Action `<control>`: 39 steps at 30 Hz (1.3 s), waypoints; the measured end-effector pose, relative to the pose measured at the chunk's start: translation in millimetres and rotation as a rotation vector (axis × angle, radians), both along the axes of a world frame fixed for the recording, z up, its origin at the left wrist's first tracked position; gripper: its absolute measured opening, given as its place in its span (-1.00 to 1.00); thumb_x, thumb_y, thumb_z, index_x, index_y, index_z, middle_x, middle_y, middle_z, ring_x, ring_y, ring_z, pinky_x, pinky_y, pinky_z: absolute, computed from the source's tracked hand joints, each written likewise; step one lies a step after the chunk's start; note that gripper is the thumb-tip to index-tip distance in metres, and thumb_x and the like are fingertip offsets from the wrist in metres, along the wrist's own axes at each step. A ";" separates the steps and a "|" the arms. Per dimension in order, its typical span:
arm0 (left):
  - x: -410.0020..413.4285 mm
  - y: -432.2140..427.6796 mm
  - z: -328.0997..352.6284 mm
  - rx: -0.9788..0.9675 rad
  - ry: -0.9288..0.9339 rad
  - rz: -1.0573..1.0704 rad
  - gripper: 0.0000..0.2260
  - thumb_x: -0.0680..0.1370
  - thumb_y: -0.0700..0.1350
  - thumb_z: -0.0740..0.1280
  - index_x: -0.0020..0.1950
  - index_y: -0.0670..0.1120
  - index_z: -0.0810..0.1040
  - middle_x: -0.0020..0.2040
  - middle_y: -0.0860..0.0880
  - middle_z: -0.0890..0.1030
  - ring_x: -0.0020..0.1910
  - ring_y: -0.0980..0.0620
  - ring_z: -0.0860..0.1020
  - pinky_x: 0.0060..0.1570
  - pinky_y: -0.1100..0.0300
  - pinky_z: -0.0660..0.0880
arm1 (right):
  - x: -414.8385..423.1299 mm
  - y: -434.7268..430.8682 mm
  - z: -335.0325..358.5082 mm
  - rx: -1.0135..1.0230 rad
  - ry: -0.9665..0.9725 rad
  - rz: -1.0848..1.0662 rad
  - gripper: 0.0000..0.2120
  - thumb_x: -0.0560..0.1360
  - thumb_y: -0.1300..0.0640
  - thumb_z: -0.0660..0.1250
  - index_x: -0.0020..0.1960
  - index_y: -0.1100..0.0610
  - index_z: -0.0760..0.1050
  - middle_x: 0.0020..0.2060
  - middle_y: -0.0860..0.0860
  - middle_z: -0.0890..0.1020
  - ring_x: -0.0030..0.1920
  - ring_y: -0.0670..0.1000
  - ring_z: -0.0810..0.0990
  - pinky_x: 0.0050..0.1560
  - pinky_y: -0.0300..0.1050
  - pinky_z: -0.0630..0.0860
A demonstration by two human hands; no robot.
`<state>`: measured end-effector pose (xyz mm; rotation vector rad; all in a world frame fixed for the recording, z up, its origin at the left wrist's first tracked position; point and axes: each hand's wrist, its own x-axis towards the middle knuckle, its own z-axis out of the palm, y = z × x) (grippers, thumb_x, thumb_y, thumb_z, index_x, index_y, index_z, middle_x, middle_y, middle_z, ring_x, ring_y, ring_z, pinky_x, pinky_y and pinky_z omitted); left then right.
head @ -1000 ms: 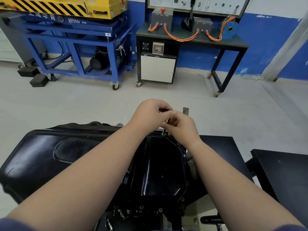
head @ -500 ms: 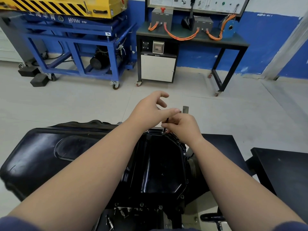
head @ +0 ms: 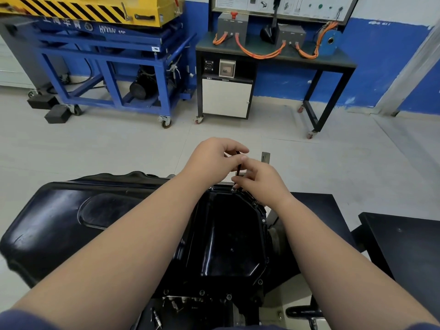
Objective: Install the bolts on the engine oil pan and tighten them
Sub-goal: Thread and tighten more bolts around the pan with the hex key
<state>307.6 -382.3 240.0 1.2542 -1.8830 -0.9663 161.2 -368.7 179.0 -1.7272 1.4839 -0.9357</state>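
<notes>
Black oil pan (head: 228, 234) at centre, below both forearms. At its far rim a thin black tool (head: 238, 166) stands nearly upright on a bolt (head: 234, 188). The left hand (head: 214, 160) pinches its upper end and the right hand (head: 259, 183) pinches its lower end.

glossy black oil pan (head: 228, 236), bolt (head: 234, 187) upright at far rim

The oil pan (head: 228, 241) is seen at centre foreground, flanked on the left by a large moulded cover (head: 59, 222) and on the right by the near desk (head: 404, 246). Over the pan's far rim the left hand (head: 212, 160) is set just above the right hand (head: 262, 182), with a thin tool (head: 238, 166) held upright between them. Behind, across the floor (head: 95, 151), a wheeled frame (head: 142, 60) is placed left of the far desk (head: 342, 61).
</notes>
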 end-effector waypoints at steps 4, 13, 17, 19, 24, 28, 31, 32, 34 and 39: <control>-1.1 0.4 -1.0 -0.011 0.008 -0.044 -0.80 0.49 -0.13 0.39 0.08 0.07 0.60 -0.22 0.14 0.58 -0.29 0.11 0.56 -0.13 0.18 0.53 | -3.4 1.4 6.1 -0.003 0.007 0.042 -0.84 0.48 0.30 0.34 -0.13 0.06 0.63 -0.44 -0.33 0.60 -0.42 -0.28 0.56 -0.31 -0.51 0.37; -1.0 0.7 -0.9 -0.064 -0.074 -0.026 -0.96 0.48 -0.07 0.38 -0.13 0.03 0.63 -0.30 0.18 0.59 -0.36 0.30 0.48 -0.19 0.25 0.43 | 9.5 -3.4 -1.7 -0.049 -0.102 -0.101 -0.82 0.31 0.23 0.53 -0.30 0.07 0.54 -0.43 -0.02 0.57 -0.38 -0.04 0.52 -0.27 -0.12 0.51; -1.3 0.0 -1.2 -0.049 -0.069 0.014 -0.94 0.52 -0.12 0.33 -0.10 0.02 0.59 -0.28 0.13 0.57 -0.21 0.09 0.56 -0.06 0.12 0.53 | 13.6 -3.3 -3.6 -0.085 -0.054 -0.150 -0.62 0.30 0.16 0.54 -0.42 -0.01 0.33 -0.53 -0.15 0.44 -0.44 -0.07 0.45 -0.35 -0.17 0.41; -1.4 0.5 -1.1 -0.047 -0.077 0.007 -0.92 0.52 -0.11 0.33 -0.02 0.00 0.59 -0.25 0.07 0.58 -0.16 0.02 0.59 0.00 0.05 0.54 | 12.7 -2.4 -3.7 -0.067 -0.039 -0.144 -0.68 0.33 0.14 0.53 -0.37 0.00 0.37 -0.47 -0.13 0.50 -0.37 0.09 0.56 -0.28 -0.10 0.47; -0.8 0.9 -0.3 -0.040 -0.067 -0.015 -0.87 0.53 -0.11 0.34 0.06 -0.03 0.60 -0.23 0.05 0.60 -0.17 0.02 0.59 0.01 0.04 0.54 | 4.4 2.6 1.5 0.000 -0.015 0.034 -0.77 0.48 0.26 0.34 -0.11 -0.09 0.55 -0.30 -0.28 0.63 -0.31 -0.13 0.64 -0.21 -0.33 0.48; -3.7 1.9 -1.1 -0.031 -0.026 -0.020 -0.76 0.49 -0.06 0.38 0.15 0.05 0.52 -0.22 0.13 0.58 -0.28 0.14 0.53 -0.11 0.17 0.48 | -0.8 3.6 1.2 0.001 -0.018 -0.002 -0.73 0.46 0.26 0.37 -0.22 -0.12 0.58 -0.41 -0.32 0.61 -0.40 -0.24 0.58 -0.29 -0.49 0.40; -3.2 1.5 -0.5 -0.018 -0.020 -0.006 -0.72 0.47 0.01 0.40 0.16 0.05 0.49 -0.19 0.12 0.60 -0.32 0.19 0.50 -0.16 0.22 0.45 | -1.8 0.6 -4.3 -0.008 -0.084 -0.076 -0.78 0.39 0.24 0.45 -0.31 -0.04 0.57 -0.38 -0.22 0.64 -0.41 -0.13 0.60 -0.27 -0.32 0.49; -3.3 1.5 -0.4 -0.013 -0.024 -0.005 -0.74 0.47 0.01 0.40 0.13 0.03 0.50 -0.18 0.11 0.60 -0.33 0.20 0.51 -0.16 0.21 0.47 | -0.8 -0.6 -6.1 -0.016 -0.081 -0.093 -0.79 0.37 0.24 0.48 -0.34 0.00 0.54 -0.40 -0.22 0.62 -0.43 -0.13 0.60 -0.30 -0.31 0.49; -3.5 2.7 -0.3 -0.021 -0.053 -0.017 -0.82 0.46 0.01 0.41 0.03 0.02 0.56 -0.19 0.11 0.61 -0.33 0.21 0.51 -0.15 0.22 0.49 | 2.6 -2.9 -8.1 -0.022 -0.055 -0.114 -0.81 0.34 0.19 0.51 -0.32 0.10 0.50 -0.47 -0.17 0.56 -0.45 -0.13 0.57 -0.38 -0.36 0.43; -2.6 4.3 1.4 -0.088 -0.089 -0.011 -0.94 0.51 -0.09 0.36 -0.14 -0.01 0.61 -0.29 0.12 0.58 -0.31 0.15 0.50 -0.16 0.21 0.48 | 10.8 -5.1 -9.4 -0.064 0.011 -0.131 -0.75 0.32 0.09 0.53 -0.30 0.08 0.45 -0.48 -0.14 0.43 -0.47 -0.19 0.39 -0.42 -0.36 0.33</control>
